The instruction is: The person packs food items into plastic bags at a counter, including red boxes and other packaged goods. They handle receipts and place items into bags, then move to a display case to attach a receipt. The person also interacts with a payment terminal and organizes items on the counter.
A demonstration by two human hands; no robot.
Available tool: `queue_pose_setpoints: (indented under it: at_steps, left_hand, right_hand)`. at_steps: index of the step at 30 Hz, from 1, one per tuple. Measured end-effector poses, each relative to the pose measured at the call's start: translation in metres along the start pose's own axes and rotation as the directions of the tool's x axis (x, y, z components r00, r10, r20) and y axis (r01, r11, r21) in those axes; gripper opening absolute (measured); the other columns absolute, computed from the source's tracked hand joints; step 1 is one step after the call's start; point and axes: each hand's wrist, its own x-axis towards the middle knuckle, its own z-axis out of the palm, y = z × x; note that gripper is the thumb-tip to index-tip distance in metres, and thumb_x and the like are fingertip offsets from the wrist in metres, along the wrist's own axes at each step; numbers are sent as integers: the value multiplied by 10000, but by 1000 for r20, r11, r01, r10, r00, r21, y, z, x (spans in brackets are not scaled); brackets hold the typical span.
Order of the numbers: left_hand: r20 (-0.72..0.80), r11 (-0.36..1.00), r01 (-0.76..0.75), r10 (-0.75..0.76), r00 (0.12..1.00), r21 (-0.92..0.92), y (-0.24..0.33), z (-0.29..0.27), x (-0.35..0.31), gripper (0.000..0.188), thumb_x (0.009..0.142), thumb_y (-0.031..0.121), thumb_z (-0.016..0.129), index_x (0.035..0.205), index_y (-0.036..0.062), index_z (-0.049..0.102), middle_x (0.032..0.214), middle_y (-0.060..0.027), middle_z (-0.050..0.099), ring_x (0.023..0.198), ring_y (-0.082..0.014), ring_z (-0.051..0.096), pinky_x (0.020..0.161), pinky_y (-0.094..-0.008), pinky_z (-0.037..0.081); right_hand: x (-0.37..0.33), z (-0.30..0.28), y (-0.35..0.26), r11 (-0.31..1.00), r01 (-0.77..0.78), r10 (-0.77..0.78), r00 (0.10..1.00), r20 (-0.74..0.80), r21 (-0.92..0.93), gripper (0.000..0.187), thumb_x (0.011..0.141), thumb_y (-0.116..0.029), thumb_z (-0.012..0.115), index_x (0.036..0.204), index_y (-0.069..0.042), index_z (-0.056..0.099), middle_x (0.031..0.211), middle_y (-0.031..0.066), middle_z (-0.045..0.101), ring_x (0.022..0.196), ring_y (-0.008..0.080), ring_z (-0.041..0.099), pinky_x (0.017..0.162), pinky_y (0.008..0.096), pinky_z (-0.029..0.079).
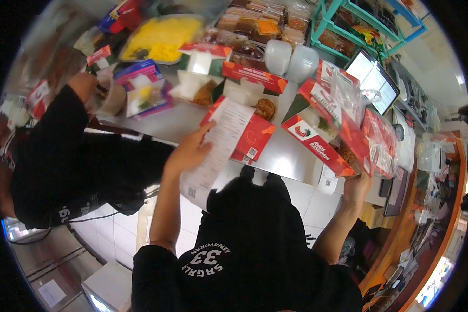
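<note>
A long printed paper receipt (224,136) is in my left hand (188,151), whose fingers close over its left edge. The receipt covers part of an open red food box (260,134) with a browned piece of food (265,109) in it. At the right, my right hand (356,186) grips the near right corner of another open red box (317,148), tilted at the table edge. Green leaf lining and food show inside that box; its red lid stands raised. My right fingertips are partly hidden beneath the box.
A person's hand (83,86) at the left is by a clear tub (112,96). Farther back are a tray of yellow rice (164,39), white containers (302,63) and a teal rack (343,34). A tablet screen (373,80) and bagged red boxes (379,143) stand right.
</note>
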Motion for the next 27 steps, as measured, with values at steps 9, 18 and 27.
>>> queue_pose_setpoints:
  at_steps: [9,18,27]
  left_hand:
    - [-242,997,39,-52,969,-59,-23,37,-4,699,825,-6,637,1450,45,328,1222,-195,620,1066,-268,652,870,-372,512]
    - [-303,986,102,-137,943,-128,-31,36,-23,765,810,25,689,1446,19,264,1154,-196,628,964,-255,667,785,-369,533]
    - [-613,953,270,-133,779,137,12,30,-43,701,770,24,715,1379,19,369,1141,-165,503,1054,-257,519,934,-398,409]
  right_hand:
    - [-14,108,89,965,-37,134,921,366,-260,436,974,-202,417,1368,-15,434,1046,135,610,799,235,651,550,337,568]
    - [-21,148,110,752,150,247,839,485,-642,421,965,-178,458,1311,59,435,675,165,659,560,240,674,529,345,541]
    - [-36,62,82,752,86,396,734,551,-654,342,946,-234,590,1202,-13,541,761,70,640,681,142,631,643,288,504]
